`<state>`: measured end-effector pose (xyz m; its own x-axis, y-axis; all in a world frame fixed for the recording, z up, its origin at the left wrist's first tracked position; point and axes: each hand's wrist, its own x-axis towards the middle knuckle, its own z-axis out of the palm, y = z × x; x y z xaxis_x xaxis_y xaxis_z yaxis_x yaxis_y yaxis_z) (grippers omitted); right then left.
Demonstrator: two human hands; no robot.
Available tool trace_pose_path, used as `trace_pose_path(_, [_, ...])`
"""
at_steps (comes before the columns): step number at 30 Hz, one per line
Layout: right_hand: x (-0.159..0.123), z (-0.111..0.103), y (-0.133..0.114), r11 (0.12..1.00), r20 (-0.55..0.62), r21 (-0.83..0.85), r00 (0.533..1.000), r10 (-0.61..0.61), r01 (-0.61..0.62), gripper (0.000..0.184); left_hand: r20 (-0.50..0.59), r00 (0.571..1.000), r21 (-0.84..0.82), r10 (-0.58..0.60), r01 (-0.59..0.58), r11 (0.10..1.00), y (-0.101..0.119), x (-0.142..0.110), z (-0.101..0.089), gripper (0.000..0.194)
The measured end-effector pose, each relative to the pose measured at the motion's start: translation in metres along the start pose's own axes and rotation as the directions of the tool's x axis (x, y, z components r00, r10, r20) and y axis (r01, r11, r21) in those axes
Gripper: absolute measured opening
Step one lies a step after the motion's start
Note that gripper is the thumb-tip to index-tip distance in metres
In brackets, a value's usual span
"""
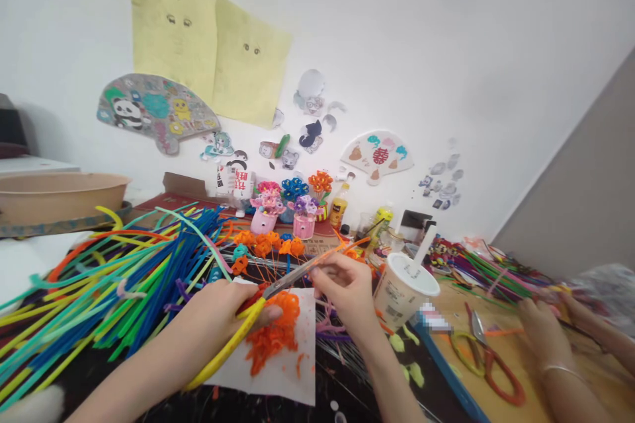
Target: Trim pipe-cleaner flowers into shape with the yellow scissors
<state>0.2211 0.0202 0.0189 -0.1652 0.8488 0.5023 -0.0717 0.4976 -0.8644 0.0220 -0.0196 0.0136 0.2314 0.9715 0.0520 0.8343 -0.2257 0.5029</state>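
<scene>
My left hand [231, 304] is closed around a pair of scissors [225, 353] with yellow and red handles. Their blades point right, toward my right hand [347, 284], whose fingers are pinched together. An orange pipe cleaner [331, 251] runs through that pinch, close to the blade tips; whether the blades touch it I cannot tell. Under the scissors, a heap of curled orange pipe-cleaner pieces [275, 337] lies on a white sheet of paper [292, 386]. Behind my hands sit several orange fuzzy flower pieces [265, 244] on thin stems.
Loose coloured pipe cleaners [129, 277] spread across the left. A lidded cup with a straw [399, 291] stands right of my right hand. Beyond it lie other scissors [503, 380] and a co-worker's hands [540, 324]. Small potted flowers [268, 218] stand at the back.
</scene>
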Motion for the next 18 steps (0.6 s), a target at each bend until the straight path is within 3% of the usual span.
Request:
trace_pose_path(6, [-0.001, 0.002, 0.001, 0.998, -0.078, 0.059, 0.997, 0.017, -0.012, 0.006, -0.085, 0.996, 0.052, -0.013, 0.018, 0.998, 0.005, -0.004, 0.001, 0.022])
trace_pose_path(10, [0.0, 0.003, -0.001, 0.998, -0.087, 0.064, 0.996, 0.02, -0.014, 0.008, -0.144, 0.99, -0.019, -0.012, 0.009, 1.0, 0.004, -0.005, 0.002, 0.03])
trace_pose_path(18, [-0.001, 0.001, -0.001, 0.999, -0.045, 0.043, 0.998, 0.033, -0.031, 0.007, -0.111, 0.992, 0.099, -0.057, 0.068, 0.993, 0.012, -0.002, 0.001, 0.028])
